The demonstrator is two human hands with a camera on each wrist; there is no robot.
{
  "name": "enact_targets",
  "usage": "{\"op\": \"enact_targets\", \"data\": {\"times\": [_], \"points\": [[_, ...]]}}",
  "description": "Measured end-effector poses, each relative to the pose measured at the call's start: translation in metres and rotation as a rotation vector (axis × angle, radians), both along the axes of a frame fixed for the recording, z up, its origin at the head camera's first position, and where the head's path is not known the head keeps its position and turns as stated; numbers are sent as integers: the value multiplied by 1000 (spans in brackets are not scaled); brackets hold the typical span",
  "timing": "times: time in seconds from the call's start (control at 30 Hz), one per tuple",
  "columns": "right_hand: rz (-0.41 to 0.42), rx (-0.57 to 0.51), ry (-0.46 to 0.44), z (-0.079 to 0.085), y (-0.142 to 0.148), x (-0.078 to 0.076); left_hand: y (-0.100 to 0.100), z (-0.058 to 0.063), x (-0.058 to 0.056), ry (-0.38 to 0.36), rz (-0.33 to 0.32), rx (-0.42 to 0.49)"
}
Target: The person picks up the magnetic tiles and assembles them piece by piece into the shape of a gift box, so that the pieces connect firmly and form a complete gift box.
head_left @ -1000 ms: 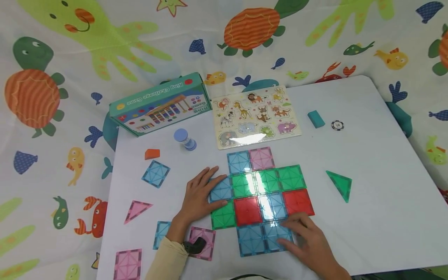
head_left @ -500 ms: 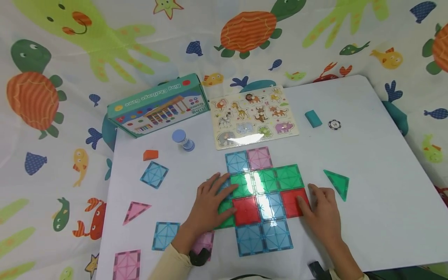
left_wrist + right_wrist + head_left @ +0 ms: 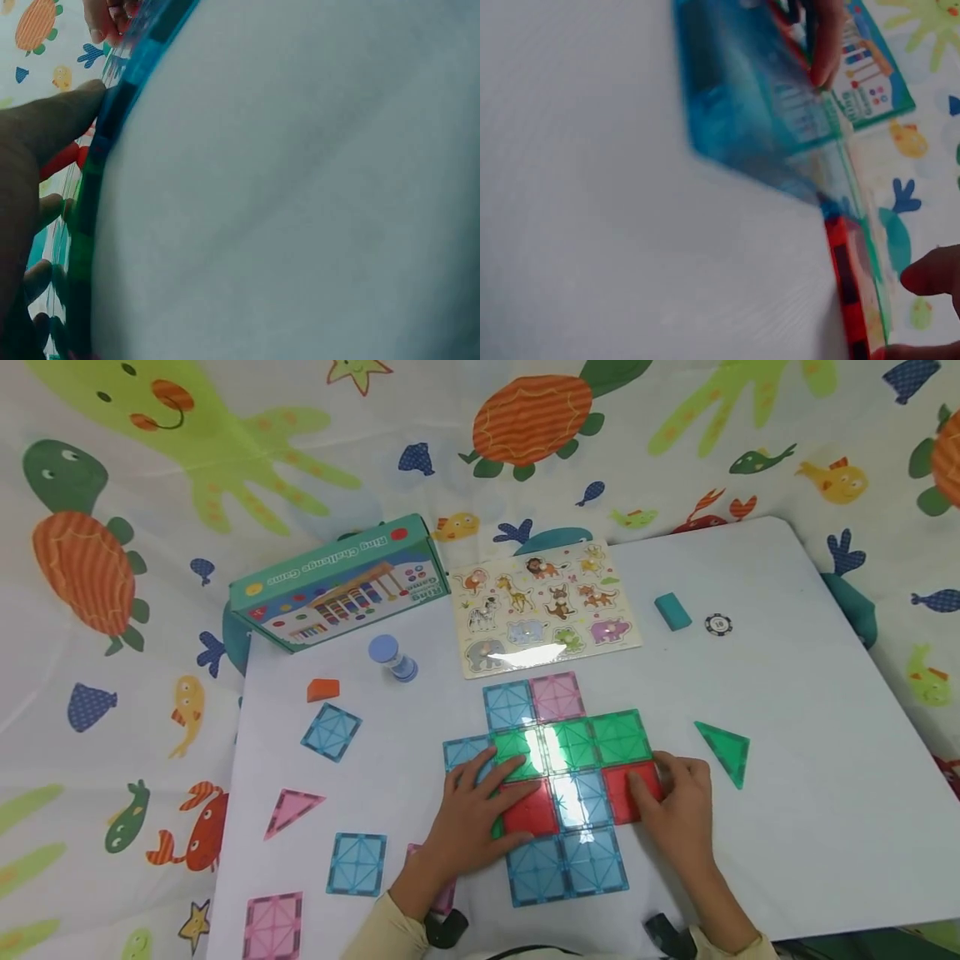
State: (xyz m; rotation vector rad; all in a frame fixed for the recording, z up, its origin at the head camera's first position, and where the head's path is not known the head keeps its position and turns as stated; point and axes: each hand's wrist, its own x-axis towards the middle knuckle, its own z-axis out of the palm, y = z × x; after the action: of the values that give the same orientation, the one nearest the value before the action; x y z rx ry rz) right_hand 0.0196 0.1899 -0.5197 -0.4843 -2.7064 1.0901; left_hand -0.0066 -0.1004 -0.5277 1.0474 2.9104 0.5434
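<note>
Translucent square magnetic tiles lie edge to edge on the table in a stepped patch. My left hand (image 3: 472, 822) rests over the patch's left side, fingers spread across a green tile (image 3: 517, 743) and a red tile (image 3: 540, 818); it covers most of another green tile. Its thumb (image 3: 71, 112) reaches toward the border with the front blue tiles (image 3: 538, 872). At the patch's right side, my right hand (image 3: 678, 802) touches the other red tile (image 3: 621, 793), thumb on its face and index finger at its far right corner. That tile's edge (image 3: 845, 281) shows in the right wrist view.
Loose blue tiles (image 3: 356, 864), pink tiles (image 3: 273, 927) and a pink triangle (image 3: 291, 812) lie left. A green triangle (image 3: 727, 752) lies right. Behind are an animal puzzle board (image 3: 551, 610), a game box (image 3: 341, 589), a small hourglass (image 3: 393, 658), a teal block (image 3: 672, 612) and a round chip (image 3: 718, 624).
My right hand has moved from the front right blue tile up to the right red tile. My left hand has slid right over the patch, uncovering part of the left blue tile.
</note>
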Motion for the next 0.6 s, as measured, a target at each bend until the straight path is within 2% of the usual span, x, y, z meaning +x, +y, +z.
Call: {"op": "enact_targets", "data": {"times": [0.13,0.3,0.37,0.5,0.6], "points": [[-28,-113,-48,4,2,0,-1,-1,0,-14,4,11],[0,-267,-33,18,9,-7,0,-2,0,-15,7,22],[38,-288,-54,22,10,-13,0,-2,0,-19,14,19],[177,-229,-144,24,7,-22,0,-2,0,-31,24,6],[269,-208,-165,24,2,-26,0,-3,1,-36,28,6]]}}
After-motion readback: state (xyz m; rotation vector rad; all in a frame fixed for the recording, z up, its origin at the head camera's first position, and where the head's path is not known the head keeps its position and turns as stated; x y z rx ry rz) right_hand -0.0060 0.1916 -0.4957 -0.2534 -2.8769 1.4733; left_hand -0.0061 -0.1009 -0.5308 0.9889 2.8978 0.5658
